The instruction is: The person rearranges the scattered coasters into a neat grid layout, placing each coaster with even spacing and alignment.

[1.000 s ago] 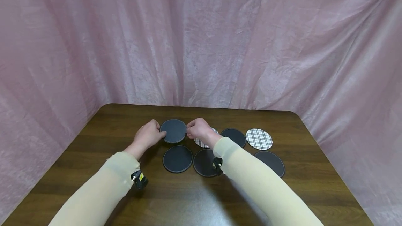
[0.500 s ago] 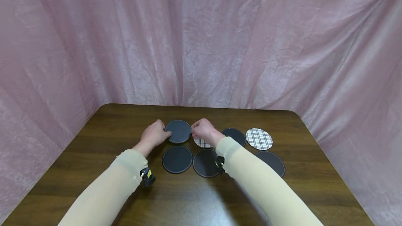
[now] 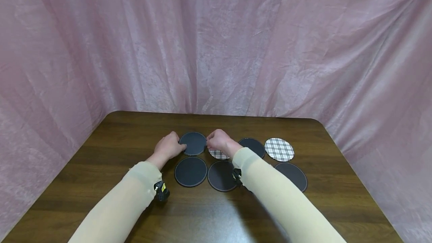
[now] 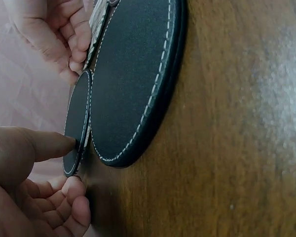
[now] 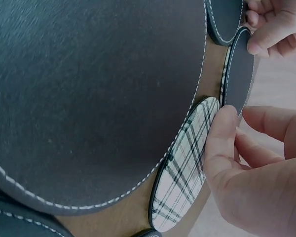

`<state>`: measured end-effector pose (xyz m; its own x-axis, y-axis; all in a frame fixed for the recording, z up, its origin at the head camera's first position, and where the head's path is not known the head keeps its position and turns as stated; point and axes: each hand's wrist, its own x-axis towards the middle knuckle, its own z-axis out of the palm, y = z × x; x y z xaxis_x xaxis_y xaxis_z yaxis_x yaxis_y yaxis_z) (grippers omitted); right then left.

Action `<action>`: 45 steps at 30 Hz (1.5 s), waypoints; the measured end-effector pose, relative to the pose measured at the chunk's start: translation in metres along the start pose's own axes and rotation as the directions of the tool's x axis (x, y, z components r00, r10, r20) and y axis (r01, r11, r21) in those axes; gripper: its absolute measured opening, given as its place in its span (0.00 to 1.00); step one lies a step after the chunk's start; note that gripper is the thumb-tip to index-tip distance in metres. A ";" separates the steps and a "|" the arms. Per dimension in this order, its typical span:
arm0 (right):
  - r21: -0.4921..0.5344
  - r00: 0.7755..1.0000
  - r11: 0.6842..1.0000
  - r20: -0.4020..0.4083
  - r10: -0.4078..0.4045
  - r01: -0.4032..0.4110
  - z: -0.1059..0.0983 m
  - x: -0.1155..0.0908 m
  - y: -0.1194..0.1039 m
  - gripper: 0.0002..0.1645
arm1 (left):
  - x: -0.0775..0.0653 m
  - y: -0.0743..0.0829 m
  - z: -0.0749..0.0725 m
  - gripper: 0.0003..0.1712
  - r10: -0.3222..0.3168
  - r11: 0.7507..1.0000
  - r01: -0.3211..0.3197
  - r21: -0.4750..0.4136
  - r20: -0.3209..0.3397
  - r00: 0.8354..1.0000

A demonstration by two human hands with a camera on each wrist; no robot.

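Note:
A round black coaster with pale edge stitching [image 3: 193,143] lies low at the back left, between both hands. My left hand [image 3: 167,146] pinches its left edge, thumb on top and fingers beneath, as the left wrist view shows. At the opposite edge, my right hand [image 3: 221,140] holds the rim between thumb and fingertips. A strip of plaid shows along this coaster's underside [image 5: 223,74] in the right wrist view. Partly under my right hand is a plaid coaster [image 3: 218,154]. Two black coasters, left [image 3: 191,171] and right [image 3: 221,175], sit in the front row.
Further right on the wooden table [image 3: 216,216] are a black coaster [image 3: 252,146], a white plaid one [image 3: 279,149] and another black one [image 3: 291,175], partly behind the right sleeve [image 3: 270,190]. Pink curtain [image 3: 216,48] hangs behind the table's far edge.
Both hands have shifted right with the black coaster and then lowered it slightly, close beside the plaid one. The other coasters keep their places.

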<state>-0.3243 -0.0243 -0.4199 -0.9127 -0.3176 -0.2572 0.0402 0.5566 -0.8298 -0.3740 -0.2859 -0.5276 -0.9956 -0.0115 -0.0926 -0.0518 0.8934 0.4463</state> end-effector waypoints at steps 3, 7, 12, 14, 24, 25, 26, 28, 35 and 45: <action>-0.009 1.000 1.000 0.006 -0.007 0.007 0.000 0.000 0.001 0.20 | -0.003 0.004 -0.002 0.25 0.003 1.000 -0.003 0.009 0.000 1.000; -0.020 1.000 1.000 0.018 -0.010 0.010 -0.001 0.001 0.002 0.21 | -0.009 0.008 -0.004 0.23 0.009 1.000 -0.009 0.013 0.002 1.000; -0.054 1.000 0.998 0.018 -0.011 0.012 -0.002 0.002 0.003 0.20 | -0.013 0.011 -0.005 0.23 0.009 1.000 -0.010 0.024 0.006 1.000; -0.063 1.000 0.998 0.018 -0.013 0.015 -0.002 0.002 0.003 0.20 | -0.012 0.010 -0.005 0.24 0.008 1.000 -0.008 0.028 0.016 1.000; -0.123 0.999 0.991 0.012 -0.042 0.043 0.000 0.000 0.004 0.21 | -0.007 0.002 0.001 0.26 0.035 0.999 -0.035 0.036 0.014 0.999; -0.133 0.999 0.990 0.011 -0.047 0.048 0.000 0.000 0.004 0.21 | -0.007 0.002 0.001 0.26 0.039 0.999 -0.039 0.035 0.013 0.999; -0.144 0.999 0.988 0.010 -0.051 0.052 0.000 0.000 0.005 0.21 | -0.007 0.002 0.001 0.26 0.041 0.998 -0.042 0.036 0.013 0.999; -0.158 0.998 0.986 0.011 -0.056 0.057 0.000 0.002 0.006 0.21 | -0.007 0.002 0.002 0.26 0.045 0.998 -0.045 0.037 0.016 0.999; -0.169 0.998 0.984 0.008 -0.057 0.058 0.000 0.000 0.008 0.21 | -0.007 0.002 0.001 0.26 0.050 0.998 -0.051 0.047 0.022 0.998; -0.178 0.998 0.982 0.004 -0.064 0.063 -0.001 -0.003 0.007 0.21 | -0.006 0.004 0.001 0.26 0.067 0.996 -0.068 0.053 0.019 0.998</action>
<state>-0.3216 -0.0185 -0.4248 -0.9119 -0.3551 -0.2056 -0.0907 0.6631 -0.7430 -0.3679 -0.2822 -0.5260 -0.9952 0.0569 -0.0793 0.0202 0.9147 0.4037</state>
